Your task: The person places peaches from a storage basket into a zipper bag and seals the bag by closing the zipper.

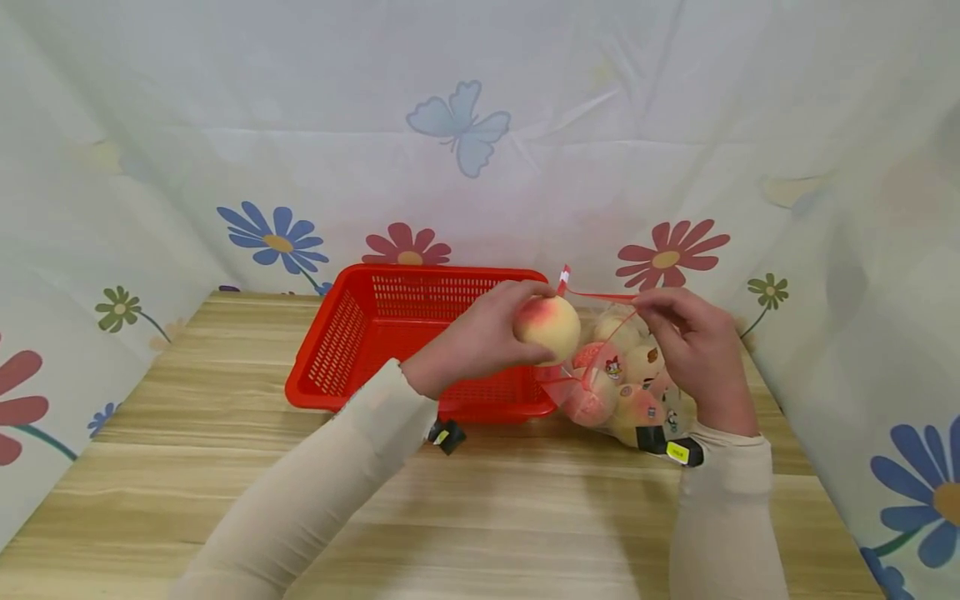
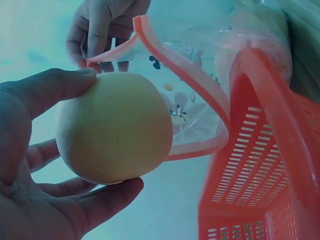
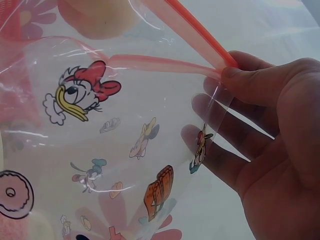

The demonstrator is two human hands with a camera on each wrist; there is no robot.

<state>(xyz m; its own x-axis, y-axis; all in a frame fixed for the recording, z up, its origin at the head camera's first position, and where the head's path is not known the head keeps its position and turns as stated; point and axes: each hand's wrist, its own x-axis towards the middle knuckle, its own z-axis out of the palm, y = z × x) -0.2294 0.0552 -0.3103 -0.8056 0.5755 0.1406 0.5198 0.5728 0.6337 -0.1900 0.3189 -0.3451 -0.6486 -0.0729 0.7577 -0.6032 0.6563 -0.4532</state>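
Note:
My left hand (image 1: 487,333) holds a pale yellow peach (image 1: 553,328) with a red blush between thumb and fingers. The peach (image 2: 115,127) is beside the open mouth of a clear plastic bag (image 1: 617,367) in the left wrist view. Cartoon prints and a red strip edge mark the bag (image 3: 150,135), which contains several peaches, some looking pinkish and textured. At the bag's right corner, my right hand (image 1: 697,350) pinches the red edge; the right wrist view shows its thumb (image 3: 250,80) on that strip and fingers behind the plastic.
A red slotted plastic basket (image 1: 303,367) stands left of the bag, partly behind my left forearm. Both rest on a wood-grain table (image 1: 480,517). A white cloth (image 1: 570,192) printed with flowers and a butterfly encloses the back and sides.

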